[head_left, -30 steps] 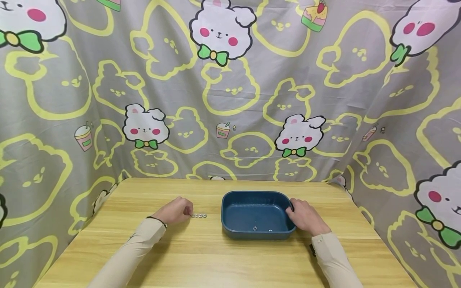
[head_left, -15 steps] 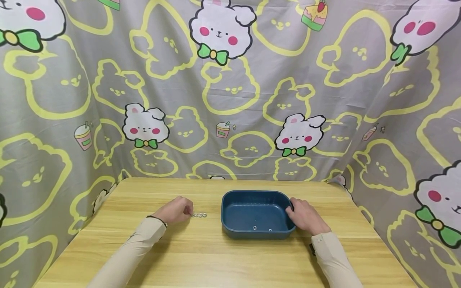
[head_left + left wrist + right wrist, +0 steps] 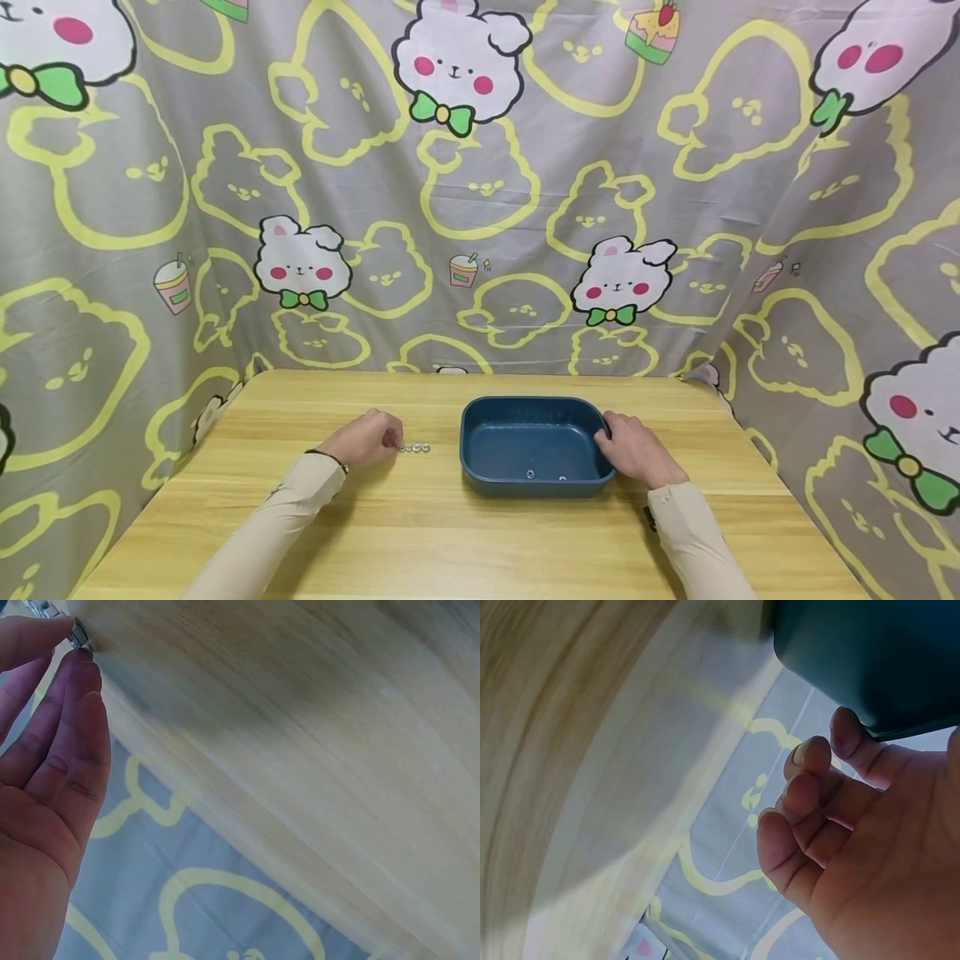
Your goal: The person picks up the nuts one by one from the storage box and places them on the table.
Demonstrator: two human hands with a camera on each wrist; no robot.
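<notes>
In the head view, my left hand (image 3: pixel 369 439) is at the left end of a short row of small silver nuts (image 3: pixel 417 448) on the table. The left wrist view shows a nut (image 3: pixel 78 634) pinched between thumb and fingertips, with part of the row at the top left corner. A dark blue rectangular box (image 3: pixel 536 490) stands right of the row. Two small metal pieces lie inside it; one looks like a nut (image 3: pixel 530 474). My right hand (image 3: pixel 637 448) grips the box's right rim, thumb over the edge; its other fingers curl loosely outside in the right wrist view.
The wood-grain table (image 3: pixel 450 550) carries the box and nuts. A grey curtain (image 3: pixel 480 225) printed with rabbits and yellow outlines hangs at the back and both sides, close to the table's edges.
</notes>
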